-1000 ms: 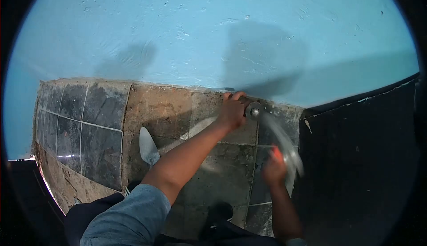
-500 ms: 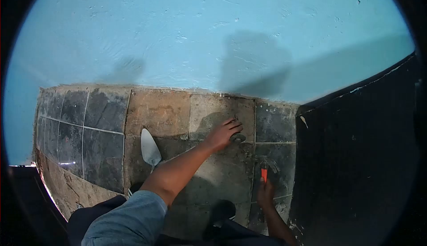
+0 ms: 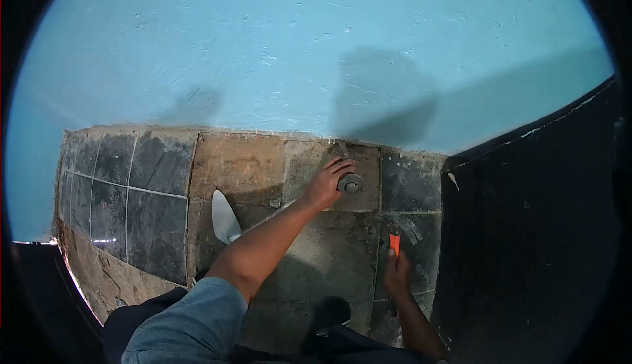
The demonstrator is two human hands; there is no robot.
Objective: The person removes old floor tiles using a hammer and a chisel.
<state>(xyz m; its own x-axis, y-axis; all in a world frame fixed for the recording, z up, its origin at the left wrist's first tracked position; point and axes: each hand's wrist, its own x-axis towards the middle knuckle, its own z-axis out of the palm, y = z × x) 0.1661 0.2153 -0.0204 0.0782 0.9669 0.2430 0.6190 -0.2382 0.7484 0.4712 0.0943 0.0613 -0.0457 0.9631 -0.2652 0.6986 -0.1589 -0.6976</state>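
Observation:
My left hand (image 3: pixel 327 185) is closed around a chisel, whose round grey guard (image 3: pixel 351 183) sticks out beside the fingers. The chisel's far end points toward the joint where the floor meets the blue wall. Lower right, my right hand (image 3: pixel 397 273) grips a hammer (image 3: pixel 394 243) by its handle, which has an orange part near the top. The hammer's head is blurred against a dark tile. Left of my forearm lies a trowel (image 3: pixel 225 216) with a pale pointed blade; the arm hides its handle.
Dark floor tiles (image 3: pixel 157 222) with light joints are laid on the left, and more lie at right. Between them is a bare, rough patch of floor (image 3: pixel 240 163). A blue wall (image 3: pixel 263 54) rises ahead, and a black surface (image 3: pixel 526 232) stands at right.
My left hand has shifted slightly toward the wall, tilting the chisel so its round guard shows more. My right hand has moved a little upward with the hammer.

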